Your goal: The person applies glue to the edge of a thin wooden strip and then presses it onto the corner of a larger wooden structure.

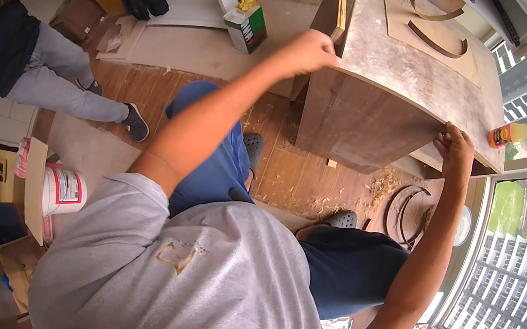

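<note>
A wooden cabinet [356, 121] with a dusty, worn top [391, 57] stands in front of me. My left hand [305, 54] is closed in a pinch at the near left corner of that top. Farther right along the same front edge, the fingers of my right hand [457, 148] are pinched against the rim. A thin dark line runs along the edge between both hands; whether it is a separate strip I cannot make out. On the top lie a flat brown sheet [402, 31] and a curved brown strip [437, 44].
At the right end of the top stands a bottle [513, 134] beside the window. Coiled strips [404, 214] and wood shavings [380, 186] lie on the floor. A green-and-white box [245, 26], a white bucket [63, 191] and another person [52, 62] are to the left.
</note>
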{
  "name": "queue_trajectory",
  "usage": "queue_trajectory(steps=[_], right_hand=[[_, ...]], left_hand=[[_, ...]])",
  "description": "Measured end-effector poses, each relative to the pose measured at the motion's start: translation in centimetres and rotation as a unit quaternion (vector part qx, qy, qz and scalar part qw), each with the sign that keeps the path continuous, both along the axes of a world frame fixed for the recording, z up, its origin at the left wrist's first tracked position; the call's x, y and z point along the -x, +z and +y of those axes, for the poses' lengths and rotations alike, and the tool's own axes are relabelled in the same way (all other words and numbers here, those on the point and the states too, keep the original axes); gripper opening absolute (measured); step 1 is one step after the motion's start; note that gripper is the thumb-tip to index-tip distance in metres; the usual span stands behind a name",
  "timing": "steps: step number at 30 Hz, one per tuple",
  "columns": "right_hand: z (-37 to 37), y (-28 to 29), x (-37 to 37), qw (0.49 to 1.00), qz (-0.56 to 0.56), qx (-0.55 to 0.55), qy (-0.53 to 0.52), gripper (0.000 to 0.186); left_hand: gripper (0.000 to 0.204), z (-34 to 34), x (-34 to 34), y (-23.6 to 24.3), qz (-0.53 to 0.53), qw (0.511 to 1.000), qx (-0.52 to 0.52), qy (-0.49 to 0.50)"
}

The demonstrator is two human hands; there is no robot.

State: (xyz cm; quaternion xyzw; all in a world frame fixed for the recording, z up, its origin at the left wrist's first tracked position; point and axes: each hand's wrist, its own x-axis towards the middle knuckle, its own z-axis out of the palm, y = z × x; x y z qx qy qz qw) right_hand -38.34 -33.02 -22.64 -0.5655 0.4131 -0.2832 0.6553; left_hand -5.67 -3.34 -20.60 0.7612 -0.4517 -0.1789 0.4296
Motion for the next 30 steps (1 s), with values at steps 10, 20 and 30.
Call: queue_trajectory(steps=[10, 20, 30], right_hand=[[0.1, -0.4, 0.2, 1.000, 0.004, 0.000, -0.019, 0.030], [0.8, 0.1, 0.4, 1.000, -0.003, -0.009, -0.010, 0.025], [3.8, 1.7, -1.4, 0.990, 0.040, 0.055, -0.122, 0.046]], left_hand=[[0.018, 2.7, -0.8, 2.2, 0.278, 0.958, -0.071, -0.009], [0.017, 3.2, -0.6, 2.2, 0.308, 0.949, -0.064, 0.006], [0.032, 3.0, 2.0, -0.1, 0.329, 0.940, -0.020, 0.091]])
